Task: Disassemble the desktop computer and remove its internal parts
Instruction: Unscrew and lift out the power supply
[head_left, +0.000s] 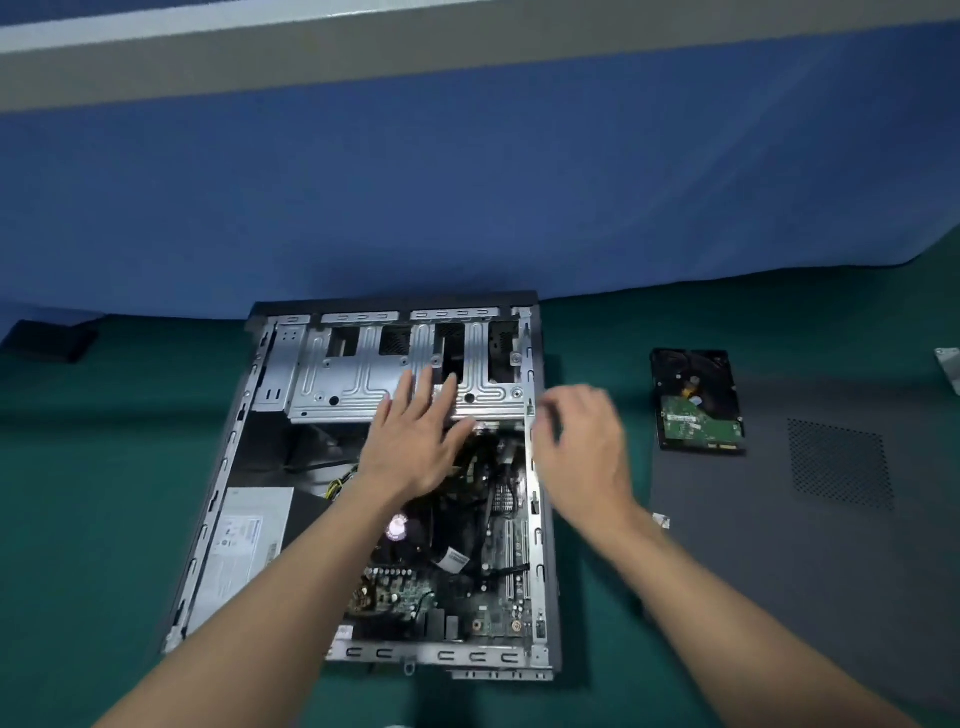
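On the green worktop (104, 519) the desktop computer case (441, 656) lies on its side with the interior exposed. Its silver drive cage (337, 384) spans the far end. The power supply (244, 551) sits along the left wall, and the motherboard (493, 608) fills the near right, with the cooler fan (397, 527) just left of centre.

The left hand (415, 447) reaches over the interior, its fingers straight and spread, their tips on the near edge of the cage. The right hand (582, 452) is at the case's right rim with fingers curled. It is blurred, so I cannot tell whether it grips anything.

Right of the case, a hard drive (698, 410) lies circuit board up at the far left corner of the dark grey side panel (805, 545).
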